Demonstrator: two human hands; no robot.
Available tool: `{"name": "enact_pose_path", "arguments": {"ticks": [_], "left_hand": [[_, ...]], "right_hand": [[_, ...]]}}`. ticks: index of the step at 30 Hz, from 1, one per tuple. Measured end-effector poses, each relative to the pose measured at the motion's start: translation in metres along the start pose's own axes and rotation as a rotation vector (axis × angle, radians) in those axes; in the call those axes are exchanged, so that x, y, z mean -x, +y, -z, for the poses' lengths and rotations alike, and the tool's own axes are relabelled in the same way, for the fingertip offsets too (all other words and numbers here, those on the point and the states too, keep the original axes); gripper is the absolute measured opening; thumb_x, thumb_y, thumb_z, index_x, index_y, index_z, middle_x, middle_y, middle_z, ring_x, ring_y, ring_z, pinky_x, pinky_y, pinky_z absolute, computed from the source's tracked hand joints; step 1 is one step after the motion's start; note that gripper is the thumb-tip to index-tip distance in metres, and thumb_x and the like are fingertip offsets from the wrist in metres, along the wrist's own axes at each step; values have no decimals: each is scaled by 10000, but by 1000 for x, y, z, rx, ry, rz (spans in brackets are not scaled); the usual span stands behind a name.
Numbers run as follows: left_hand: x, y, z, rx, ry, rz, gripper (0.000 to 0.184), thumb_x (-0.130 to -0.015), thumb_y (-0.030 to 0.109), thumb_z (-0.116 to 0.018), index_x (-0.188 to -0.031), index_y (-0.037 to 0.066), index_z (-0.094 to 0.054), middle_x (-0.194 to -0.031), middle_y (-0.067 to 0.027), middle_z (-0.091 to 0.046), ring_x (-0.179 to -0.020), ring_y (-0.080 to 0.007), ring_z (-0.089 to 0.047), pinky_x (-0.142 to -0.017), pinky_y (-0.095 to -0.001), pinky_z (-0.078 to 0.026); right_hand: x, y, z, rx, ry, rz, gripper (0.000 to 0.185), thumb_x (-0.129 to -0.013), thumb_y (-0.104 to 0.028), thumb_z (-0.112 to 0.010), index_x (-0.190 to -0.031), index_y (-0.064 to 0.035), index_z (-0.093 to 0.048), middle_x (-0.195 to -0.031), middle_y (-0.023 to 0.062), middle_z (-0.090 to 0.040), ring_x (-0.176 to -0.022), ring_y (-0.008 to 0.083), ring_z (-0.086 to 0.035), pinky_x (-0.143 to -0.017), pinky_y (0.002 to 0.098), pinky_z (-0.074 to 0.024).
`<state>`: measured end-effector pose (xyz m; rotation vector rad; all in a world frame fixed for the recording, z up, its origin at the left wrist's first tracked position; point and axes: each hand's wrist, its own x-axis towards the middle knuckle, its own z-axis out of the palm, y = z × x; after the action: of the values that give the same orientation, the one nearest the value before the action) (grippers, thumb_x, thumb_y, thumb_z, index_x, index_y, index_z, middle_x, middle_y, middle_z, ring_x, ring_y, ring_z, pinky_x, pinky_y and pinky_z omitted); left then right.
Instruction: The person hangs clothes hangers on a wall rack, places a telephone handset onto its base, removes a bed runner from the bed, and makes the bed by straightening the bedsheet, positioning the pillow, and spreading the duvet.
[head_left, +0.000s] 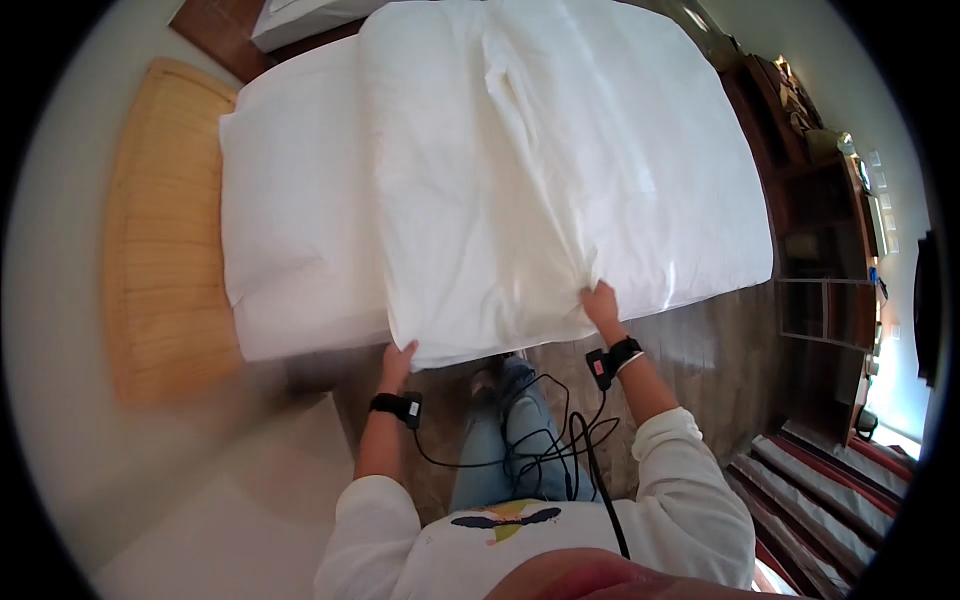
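Observation:
A white duvet (440,210) lies across the bed, with a long raised fold running from its far side down to the near edge. My left hand (397,366) is closed on the duvet's near corner, on the headboard side. Farther right along the same edge, my right hand (602,306) pinches the fabric, and creases spread out from that grip. Beneath the duvet, the white bed sheet (295,210) shows at the left end of the bed. Fabric hides some of my fingertips.
The wooden headboard (165,235) stands at the left. Dark shelving (815,220) holding small objects lines the right wall. Black cables (560,450) run from my wrist straps and hang over my legs. A white surface (250,500) sits at lower left, striped fabric (820,500) at lower right.

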<state>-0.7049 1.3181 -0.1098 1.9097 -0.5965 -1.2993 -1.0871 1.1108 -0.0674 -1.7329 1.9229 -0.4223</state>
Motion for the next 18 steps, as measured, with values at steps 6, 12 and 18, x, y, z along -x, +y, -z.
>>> {"name": "enact_pose_path", "arguments": {"ticks": [6,12,18], "left_hand": [[88,-1,30,184,123,119,406,-770,267,-550,-1008,-52,-470,-953,-115,-542,-861,-178,-510,-754,-285,-388],[44,-224,71,-264,264,257,295,-764,116,-456,-1011,-44,-435,-838,-158,-529,-784,-242,-514,-704,-305,-392],[94,-120,100,-32,288,452,214,-770,65,-438,-974,4,-447,-802,-93,-541,-661,-145,-522,-542,-234,-387]], "right_hand": [[78,32,45,11,-111,-170,373,-749,-263,-491,-926,64,-476,-821,251,-535,-784,385,-508,-695,424,-400],[144,151,-10,-427,-607,-901,324,-753,-222,-468,-996,-9,-439,-890,127,-552,-733,238,-547,-652,364,-422],[180,171,56,-661,-432,-895,193,-749,-210,-468,-826,-45,-533,-721,62,-561,-631,172,-544,-562,309,-424]]}}
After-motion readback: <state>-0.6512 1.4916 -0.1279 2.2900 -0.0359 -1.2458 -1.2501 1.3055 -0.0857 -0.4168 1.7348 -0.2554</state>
